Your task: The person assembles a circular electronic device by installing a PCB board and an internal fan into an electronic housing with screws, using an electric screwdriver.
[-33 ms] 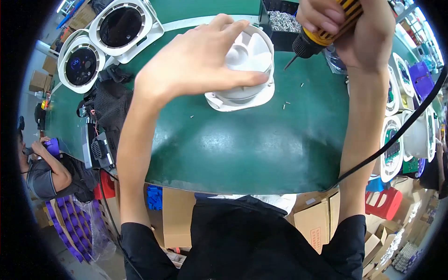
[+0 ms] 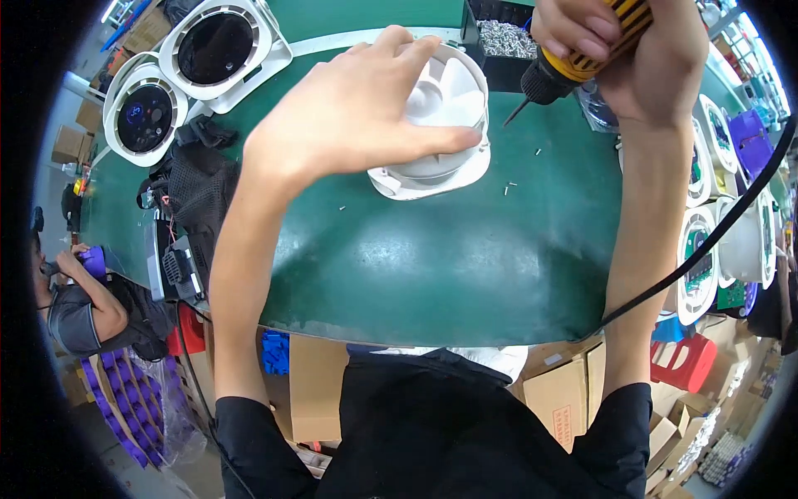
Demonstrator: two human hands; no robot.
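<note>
My left hand (image 2: 353,116) spans a round white plastic housing (image 2: 453,100), its thumb on the near rim and its fingers over the far left side. Inside the housing are white blade-like shapes, partly covered by the hand. A yellow and black electric screwdriver (image 2: 555,75) is gripped in my right hand (image 2: 640,62), to the right of the housing. Its thin bit points down and left, apart from the housing. Several small screws (image 2: 506,191) lie loose on the green table (image 2: 440,274).
Behind the housing stands a black bin (image 2: 503,62) full of screws. Two white units with dark round faces (image 2: 216,48) stand at the far left. More white housings with circuit boards (image 2: 698,258) line the right. A black cable (image 2: 706,258) crosses my right forearm. Another person (image 2: 91,308) sits at left.
My left hand and the white housing have shifted very slightly to the right and nearer. The screwdriver's bit tip has moved a little to the left.
</note>
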